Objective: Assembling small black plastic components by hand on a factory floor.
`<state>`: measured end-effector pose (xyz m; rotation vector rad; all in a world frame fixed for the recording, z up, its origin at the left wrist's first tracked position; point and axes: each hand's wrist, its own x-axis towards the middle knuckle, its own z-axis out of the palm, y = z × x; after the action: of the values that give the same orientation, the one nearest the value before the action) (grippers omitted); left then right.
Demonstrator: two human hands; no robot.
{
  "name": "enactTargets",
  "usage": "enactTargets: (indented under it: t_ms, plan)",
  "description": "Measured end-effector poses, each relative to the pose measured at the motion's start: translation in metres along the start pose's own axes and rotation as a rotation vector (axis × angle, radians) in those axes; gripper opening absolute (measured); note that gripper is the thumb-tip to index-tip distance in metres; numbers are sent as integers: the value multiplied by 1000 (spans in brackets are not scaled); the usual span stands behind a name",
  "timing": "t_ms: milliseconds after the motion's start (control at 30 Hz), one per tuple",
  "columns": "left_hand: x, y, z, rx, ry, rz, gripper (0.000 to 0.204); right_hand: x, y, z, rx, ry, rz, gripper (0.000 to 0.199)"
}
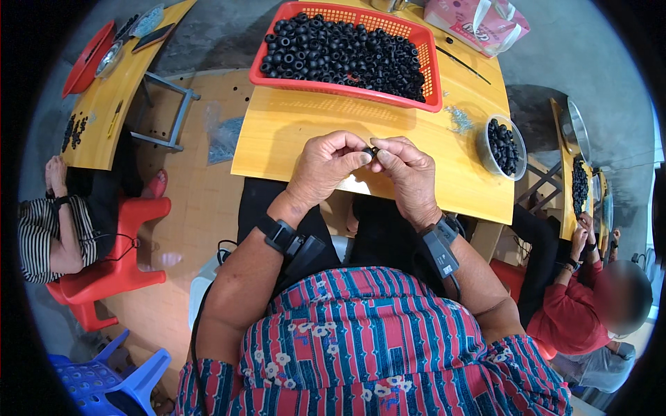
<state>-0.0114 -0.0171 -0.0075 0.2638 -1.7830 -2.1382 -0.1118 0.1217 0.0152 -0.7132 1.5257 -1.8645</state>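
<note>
Over the near edge of a yellow wood-topped desk [298, 139], a person's bare left hand [321, 163] and right hand [411, 177] met, thumbs and forefingers pinched together on one small, shiny black piece [371, 152] — its finer details hidden by the fingertips. Toward the far edge sat a red rectangular plastic basket [347, 91], heaped with round black hollow pieces [333, 48]. By the right edge stood a clear round plastic tub [483, 154] of black pieces — a scatter of small silvery bits [459, 120] lay just beside it. A pink printed bag [479, 24] occupied the far right corner.
</note>
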Motion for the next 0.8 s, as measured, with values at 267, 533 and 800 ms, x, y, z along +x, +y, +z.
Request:
enactTargets:
  t_ms: [267,533,800]
  plan:
    - [-1,6,2,-3,14,-11,7,2,-4,2,126,8,110,18]
    - [-3,9,3,-24,19,-16,7,9,-5,-6,341,-75,321,16]
    - [-1,4,1,178,57,71,10,15,-10,-17,359,-244,514,21]
